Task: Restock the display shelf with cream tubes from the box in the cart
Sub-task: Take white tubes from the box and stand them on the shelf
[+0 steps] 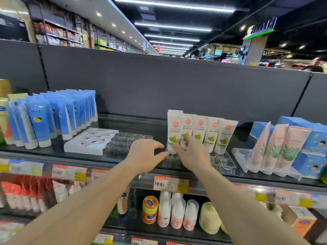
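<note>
Several white cream tubes (200,131) with red logos and green leaf print stand cap-down in a row on the top display shelf (146,124). They sit in a clear plastic holder tray (223,164). My right hand (192,153) pinches the lower part of the second tube from the left, its fingers over the tube's base. My left hand (145,155) hovers just left of the row, fingers spread and lightly curled toward the leftmost tube's cap, holding nothing. The box and the cart are out of view.
Blue tubes (53,117) crowd the shelf's left. An empty white holder tray (90,140) and a clear one (127,141) lie between. Pink tubes (281,145) and blue cartons (315,138) stand right. Price tags line the shelf edge (170,183); bottles fill the shelf below.
</note>
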The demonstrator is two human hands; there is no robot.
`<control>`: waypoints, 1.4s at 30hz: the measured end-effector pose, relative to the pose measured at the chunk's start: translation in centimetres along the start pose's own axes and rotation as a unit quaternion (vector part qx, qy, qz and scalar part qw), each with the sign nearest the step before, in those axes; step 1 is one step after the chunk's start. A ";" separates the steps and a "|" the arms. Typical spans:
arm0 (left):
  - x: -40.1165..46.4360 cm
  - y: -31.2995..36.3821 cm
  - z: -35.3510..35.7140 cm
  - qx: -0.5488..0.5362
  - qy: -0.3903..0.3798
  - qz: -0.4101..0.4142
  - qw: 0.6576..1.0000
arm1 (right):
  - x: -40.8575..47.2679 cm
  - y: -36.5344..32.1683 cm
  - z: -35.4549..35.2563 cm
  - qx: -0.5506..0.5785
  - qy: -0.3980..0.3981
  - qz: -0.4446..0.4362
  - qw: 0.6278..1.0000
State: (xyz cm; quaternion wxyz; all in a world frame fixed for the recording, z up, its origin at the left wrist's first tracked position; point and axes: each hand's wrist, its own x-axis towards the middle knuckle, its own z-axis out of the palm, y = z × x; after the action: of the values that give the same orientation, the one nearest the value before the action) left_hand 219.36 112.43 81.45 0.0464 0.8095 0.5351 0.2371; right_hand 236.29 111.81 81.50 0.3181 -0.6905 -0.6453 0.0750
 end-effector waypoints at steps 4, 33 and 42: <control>-1.1 -0.2 0.1 0.062 -0.001 -0.037 0.997 | -0.9 0.8 0.4 -0.142 -0.028 -0.026 0.989; -51.5 -37.1 -28.2 0.233 0.061 -0.428 0.871 | -33.6 -53.5 28.3 -0.055 -0.246 -0.379 0.890; -57.5 -49.3 -29.2 0.220 0.035 -0.539 0.813 | -36.1 -62.6 40.8 -0.042 -0.302 -0.425 0.852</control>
State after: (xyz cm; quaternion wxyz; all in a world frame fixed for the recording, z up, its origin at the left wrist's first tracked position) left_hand 146.94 77.02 71.82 -0.0318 0.3714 0.9246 0.0784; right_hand 156.82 89.66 71.87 0.0788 -0.3048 -0.9427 0.1103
